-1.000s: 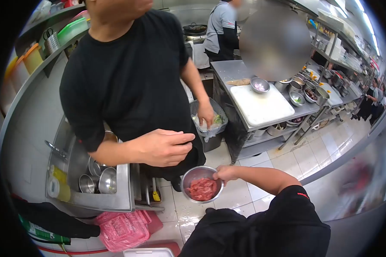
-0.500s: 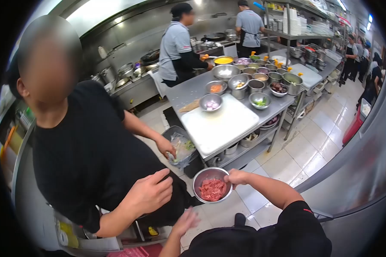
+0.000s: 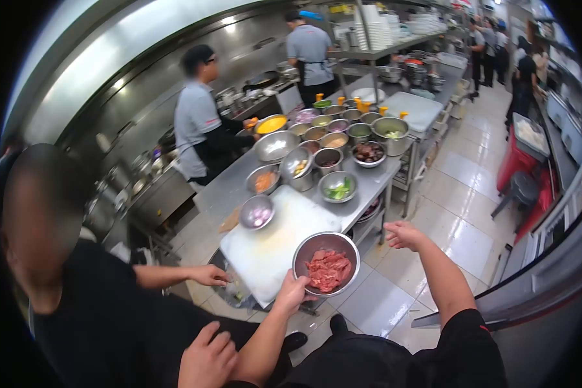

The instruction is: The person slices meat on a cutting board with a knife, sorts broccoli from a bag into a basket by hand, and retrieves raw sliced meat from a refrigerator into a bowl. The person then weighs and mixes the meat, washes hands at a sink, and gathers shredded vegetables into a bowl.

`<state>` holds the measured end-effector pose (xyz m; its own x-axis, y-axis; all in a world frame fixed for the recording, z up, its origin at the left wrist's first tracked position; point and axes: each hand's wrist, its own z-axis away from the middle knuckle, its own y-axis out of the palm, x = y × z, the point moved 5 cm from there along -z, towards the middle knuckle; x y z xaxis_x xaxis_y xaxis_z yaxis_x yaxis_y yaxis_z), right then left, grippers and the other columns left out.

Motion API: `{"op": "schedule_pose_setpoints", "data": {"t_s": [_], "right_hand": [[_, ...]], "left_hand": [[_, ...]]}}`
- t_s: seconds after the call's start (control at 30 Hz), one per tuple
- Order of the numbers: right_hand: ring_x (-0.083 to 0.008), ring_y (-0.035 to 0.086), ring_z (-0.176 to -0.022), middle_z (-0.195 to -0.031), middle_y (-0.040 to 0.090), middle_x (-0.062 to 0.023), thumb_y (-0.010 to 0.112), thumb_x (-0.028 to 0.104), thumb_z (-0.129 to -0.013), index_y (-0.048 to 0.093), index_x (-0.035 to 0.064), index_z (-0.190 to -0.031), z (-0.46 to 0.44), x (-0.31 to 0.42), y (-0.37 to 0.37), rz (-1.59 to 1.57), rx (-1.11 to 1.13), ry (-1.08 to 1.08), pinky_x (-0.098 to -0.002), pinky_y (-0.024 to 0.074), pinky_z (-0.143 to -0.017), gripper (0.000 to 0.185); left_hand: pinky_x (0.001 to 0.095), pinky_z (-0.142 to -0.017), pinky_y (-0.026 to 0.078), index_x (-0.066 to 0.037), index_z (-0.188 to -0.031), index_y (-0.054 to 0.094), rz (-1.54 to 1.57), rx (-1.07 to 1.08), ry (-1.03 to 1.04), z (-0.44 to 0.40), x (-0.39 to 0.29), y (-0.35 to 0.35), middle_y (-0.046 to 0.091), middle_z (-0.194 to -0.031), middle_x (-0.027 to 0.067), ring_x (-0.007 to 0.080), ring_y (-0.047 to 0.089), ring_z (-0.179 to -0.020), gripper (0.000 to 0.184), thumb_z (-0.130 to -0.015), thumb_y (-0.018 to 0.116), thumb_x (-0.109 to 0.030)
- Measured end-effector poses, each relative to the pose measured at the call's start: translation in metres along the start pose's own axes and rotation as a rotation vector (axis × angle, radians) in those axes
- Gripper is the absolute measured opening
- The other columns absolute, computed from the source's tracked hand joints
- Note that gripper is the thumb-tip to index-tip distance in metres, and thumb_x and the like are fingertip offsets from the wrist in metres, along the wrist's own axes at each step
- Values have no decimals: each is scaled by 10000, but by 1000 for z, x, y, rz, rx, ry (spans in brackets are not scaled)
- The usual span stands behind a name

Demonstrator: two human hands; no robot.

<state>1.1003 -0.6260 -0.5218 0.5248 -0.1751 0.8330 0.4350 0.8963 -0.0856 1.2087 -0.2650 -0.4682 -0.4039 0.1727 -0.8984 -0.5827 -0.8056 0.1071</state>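
My left hand [image 3: 291, 294] is closed on the near left rim of a steel bowl [image 3: 305, 248], thumb on its edge. Strips of raw red meat [image 3: 330, 270] lie inside. Off to the right, my right hand [image 3: 405, 235] is empty, its fingers extended and apart from the bowl. Just beyond the bowl is a white cutting board [image 3: 275, 240] on the steel table. A small bowl of what look like peeled shallots [image 3: 259, 216] stands on the board, and a bowl of cut green vegetable [image 3: 338, 187] is near its far right corner.
At left stands a person in black [image 3: 116, 317], one hand [image 3: 208, 275] by a lined bin [image 3: 229, 294], the other [image 3: 208, 357] near my left forearm. Several steel containers [image 3: 361, 131] crowd the table. Two people in grey shirts [image 3: 197, 113] work behind it. A metal door edge is at right.
The meat bowl has passed from my right hand to my left. My right hand has let go and moved away to the right. The view has turned right and come closer to the table.
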Motion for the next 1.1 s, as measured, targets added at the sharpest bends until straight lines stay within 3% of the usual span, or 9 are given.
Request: {"op": "schedule_pose_setpoints", "data": {"t_s": [0.13, 0.27, 0.37, 0.47, 0.5, 0.63, 0.67, 0.73, 1.1], "right_hand": [[-153, 590, -571, -815, 617, -84, 675, 412, -892, 587, -7, -1177, -9, -51, -97, -48, -293, 106, -271, 485, -481, 515], [-145, 632, -625, -839, 663, -83, 665, 408, -891, 649, -15, -1078, 3, -70, -128, 45, -433, 211, -299, 515, -517, 463], [-215, 645, -618, -792, 678, -148, 663, 399, -885, 661, -36, -985, 7, -65, -115, 195, -508, 227, -345, 526, -548, 447], [-289, 688, -751, -853, 706, -178, 670, 407, -860, 662, -24, -1001, 19, -88, -94, 460, -793, -35, -392, 546, -681, 454], [-328, 686, -830, -869, 706, -185, 660, 383, -860, 665, -12, -1031, 41, -80, -76, 326, -821, 76, -413, 533, -753, 430], [-323, 673, -761, -808, 676, -180, 636, 321, -892, 663, 12, -1047, 102, -110, -13, 133, -905, 52, -409, 530, -703, 346], [-319, 668, -747, -816, 673, -179, 636, 297, -894, 662, 15, -1049, 124, -111, -4, 155, -897, 40, -404, 529, -695, 323], [-310, 658, -717, -833, 665, -177, 636, 251, -897, 660, 22, -1052, 157, -104, 4, 225, -850, -10, -392, 527, -679, 278], [-305, 644, -720, -859, 633, -144, 609, 174, -922, 651, 60, -1096, 137, -42, -26, 309, -886, -88, -382, 523, -667, 212]], "left_hand": [[380, -575, 629, -26, -1304, 367, 12, 80, 26, -51, -43, 14, 592, -1097, 179, 269, 695, -840, 468, -849, 477, -24], [367, -558, 611, -20, -1288, 390, 5, 242, 72, -110, -85, 57, 586, -1107, 190, 256, 680, -861, 446, -854, 489, -27], [380, -570, 607, -11, -1277, 424, -80, 343, 128, -162, -127, 99, 599, -1097, 171, 242, 673, -883, 422, -863, 498, -35], [346, -603, 597, -11, -1271, 428, -231, 440, 153, -211, -155, 137, 607, -1082, 150, 220, 675, -832, 410, -872, 510, -54], [327, -616, 592, -13, -1270, 425, -295, 490, 161, -224, -159, 153, 607, -1079, 144, 212, 678, -805, 408, -874, 514, -62], [314, -605, 586, -9, -1215, 464, -308, 585, 296, -275, -158, 196, 627, -1017, 120, 190, 676, -780, 330, -895, 524, -57], [296, -777, 510, 19, -1214, 513, -398, 544, 247, -274, -163, 206, 640, -1075, 125, 162, 615, -894, 340, -884, 529, -60], [310, -803, 504, 20, -1198, 524, -333, 569, 183, -279, -162, 219, 642, -1078, 126, 172, 613, -892, 328, -879, 525, -56], [271, -677, 502, 16, -1123, 559, -443, 645, 249, -363, -151, 287, 629, -937, 86, 141, 613, -795, 283, -852, 547, -64]]}}
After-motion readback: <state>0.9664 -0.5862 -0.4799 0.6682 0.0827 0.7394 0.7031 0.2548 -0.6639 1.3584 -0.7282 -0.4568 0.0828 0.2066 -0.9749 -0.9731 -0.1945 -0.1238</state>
